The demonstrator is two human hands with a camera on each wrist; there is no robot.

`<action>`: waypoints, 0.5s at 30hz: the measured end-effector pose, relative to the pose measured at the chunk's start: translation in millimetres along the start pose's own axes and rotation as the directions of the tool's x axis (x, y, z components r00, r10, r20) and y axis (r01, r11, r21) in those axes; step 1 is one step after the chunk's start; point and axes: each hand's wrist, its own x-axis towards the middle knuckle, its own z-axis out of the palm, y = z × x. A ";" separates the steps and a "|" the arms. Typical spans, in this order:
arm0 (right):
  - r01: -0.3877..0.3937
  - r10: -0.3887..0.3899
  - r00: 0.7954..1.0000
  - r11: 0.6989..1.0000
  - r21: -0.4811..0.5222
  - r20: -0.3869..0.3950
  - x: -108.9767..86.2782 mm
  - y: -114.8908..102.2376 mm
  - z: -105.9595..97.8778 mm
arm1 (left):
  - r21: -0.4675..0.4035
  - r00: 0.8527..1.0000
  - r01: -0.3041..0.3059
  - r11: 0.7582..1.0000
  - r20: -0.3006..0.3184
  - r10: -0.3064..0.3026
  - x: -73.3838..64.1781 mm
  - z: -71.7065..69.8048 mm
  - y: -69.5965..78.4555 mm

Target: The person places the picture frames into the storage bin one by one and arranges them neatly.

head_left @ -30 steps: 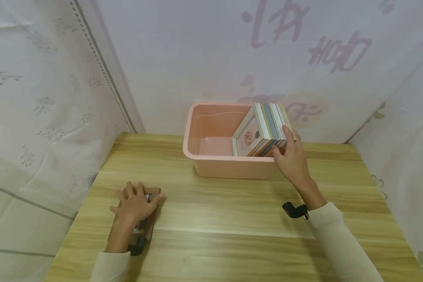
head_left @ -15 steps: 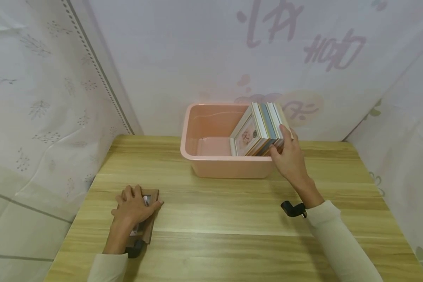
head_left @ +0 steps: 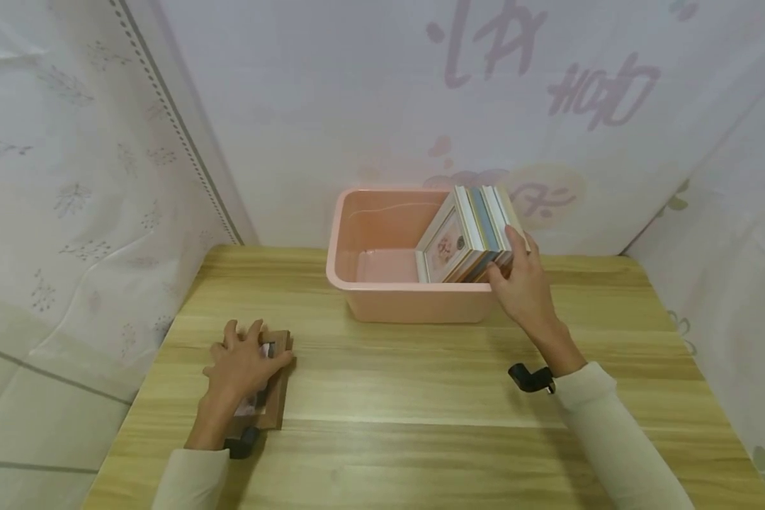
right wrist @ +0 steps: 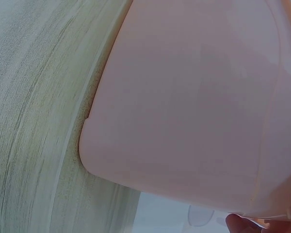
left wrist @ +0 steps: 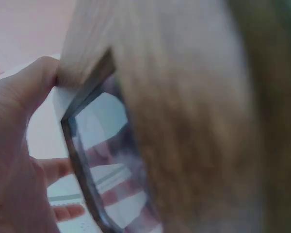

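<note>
At the table's left, a brown wooden picture frame [head_left: 277, 397] lies under my left hand [head_left: 239, 368]. The thumb is at its right edge and the fingers spread over its far part; the palm hides much of the picture. In the left wrist view, the thumb [left wrist: 31, 87] touches the rim of the frame [left wrist: 194, 121], and its glass mirrors the fingers. My right hand [head_left: 525, 283] holds the right end of a leaning row of several picture frames [head_left: 449, 241] in the pink bin [head_left: 414, 304]. Its fingertips show only partly in the right wrist view.
The wood-grain table [head_left: 389, 425] carries the bin near its back edge. Behind and beside it hang printed curtains [head_left: 331, 92]. Bare bin floor [head_left: 385, 265] shows left of the row. The bin's wall [right wrist: 184, 107] fills most of the right wrist view.
My left hand and the brown picture frame have shifted slightly away from me and to the right within the last half second. The right hand and the row in the bin stay put.
</note>
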 end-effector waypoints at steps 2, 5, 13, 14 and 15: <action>-0.003 0.003 1.000 1.000 0.001 0.008 0.6 -0.1 -0.6 | 0.008 0.999 -0.028 1.000 -0.036 0.028 1.8 -1.2 3.2; -0.010 0.010 1.000 1.000 0.008 0.021 1.0 -0.9 -1.5 | 0.016 0.991 -0.075 0.997 -0.108 0.077 4.4 -2.7 7.6; -0.022 0.021 0.999 1.000 0.013 0.030 2.0 0.1 -0.9 | -0.026 0.958 -0.119 0.993 -0.265 0.108 10.4 -13.2 25.6; -0.021 0.021 0.999 1.000 0.014 0.029 2.1 0.3 -0.8 | -0.036 0.953 -0.129 0.991 -0.281 0.114 11.4 -14.9 27.7; -0.019 0.019 0.999 1.000 0.015 0.027 2.2 0.3 -0.8 | -0.050 0.947 -0.140 0.989 -0.297 0.120 12.0 -16.7 29.8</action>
